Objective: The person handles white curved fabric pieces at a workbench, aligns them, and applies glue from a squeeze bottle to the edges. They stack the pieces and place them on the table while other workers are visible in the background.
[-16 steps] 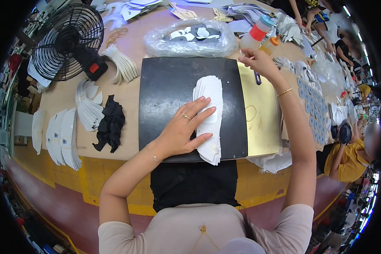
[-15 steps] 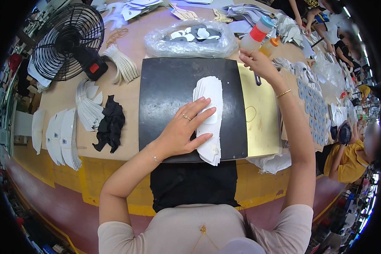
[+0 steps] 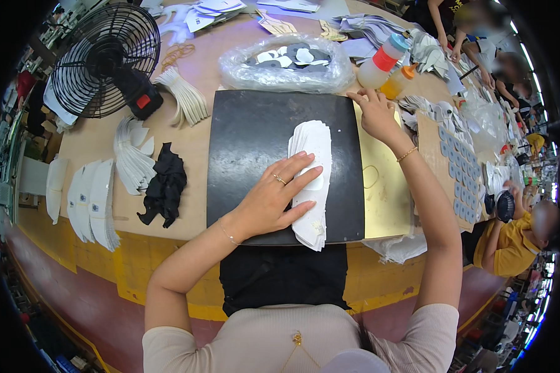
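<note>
A fanned stack of white cut pieces (image 3: pixel 312 140) lies on a black mat (image 3: pixel 249 143) in front of me. My left hand (image 3: pixel 274 199) rests flat on the lower half of the stack, fingers spread, a ring on one finger. My right hand (image 3: pixel 376 115), with a thin bracelet at the wrist, sits at the mat's top right corner, where the mat meets a yellow sheet (image 3: pixel 386 193). Its fingertips touch the mat's edge, and whether it holds anything is hidden. A white squeeze bottle (image 3: pixel 382 62) with a red band and an orange bottle (image 3: pixel 397 82) stand just beyond that hand.
A clear plastic bag (image 3: pixel 286 65) of cut pieces lies behind the mat. A black fan (image 3: pixel 106 59) stands at the back left. Black fabric (image 3: pixel 165 186) and white piece stacks (image 3: pixel 134 155) lie left. A board of grey round pieces (image 3: pixel 457 174) lies right, by a person in yellow (image 3: pixel 510 248).
My right hand has come down from beside the bottles to the mat's top right corner. The dark tool seen under it earlier no longer shows. My left hand stays on the stack.
</note>
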The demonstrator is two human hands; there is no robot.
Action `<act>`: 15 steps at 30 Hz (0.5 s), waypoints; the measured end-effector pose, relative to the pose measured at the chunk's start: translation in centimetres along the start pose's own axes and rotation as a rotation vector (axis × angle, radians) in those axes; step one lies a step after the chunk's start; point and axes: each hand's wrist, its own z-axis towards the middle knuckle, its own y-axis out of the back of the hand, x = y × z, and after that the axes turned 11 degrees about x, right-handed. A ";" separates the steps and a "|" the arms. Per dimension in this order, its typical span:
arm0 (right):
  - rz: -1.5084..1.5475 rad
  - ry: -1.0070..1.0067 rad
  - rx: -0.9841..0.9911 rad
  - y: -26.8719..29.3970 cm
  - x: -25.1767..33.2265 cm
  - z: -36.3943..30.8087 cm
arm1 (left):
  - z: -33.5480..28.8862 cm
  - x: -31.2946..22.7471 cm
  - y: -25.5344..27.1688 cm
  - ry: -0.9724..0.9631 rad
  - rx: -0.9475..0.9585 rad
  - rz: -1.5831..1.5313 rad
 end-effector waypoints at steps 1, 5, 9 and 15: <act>0.000 0.013 -0.033 -0.1 -0.2 0.1 | 0.1 0.0 0.0 -0.001 0.001 -0.003; -0.031 0.040 -0.096 0.0 -0.6 0.5 | 0.1 0.1 -0.1 -0.005 -0.005 -0.008; -0.175 0.049 -0.139 0.8 -0.1 0.8 | 0.1 0.0 0.0 -0.006 -0.006 -0.006; -0.294 0.120 -0.222 1.2 -0.1 1.1 | 0.2 0.0 0.0 0.002 -0.006 0.001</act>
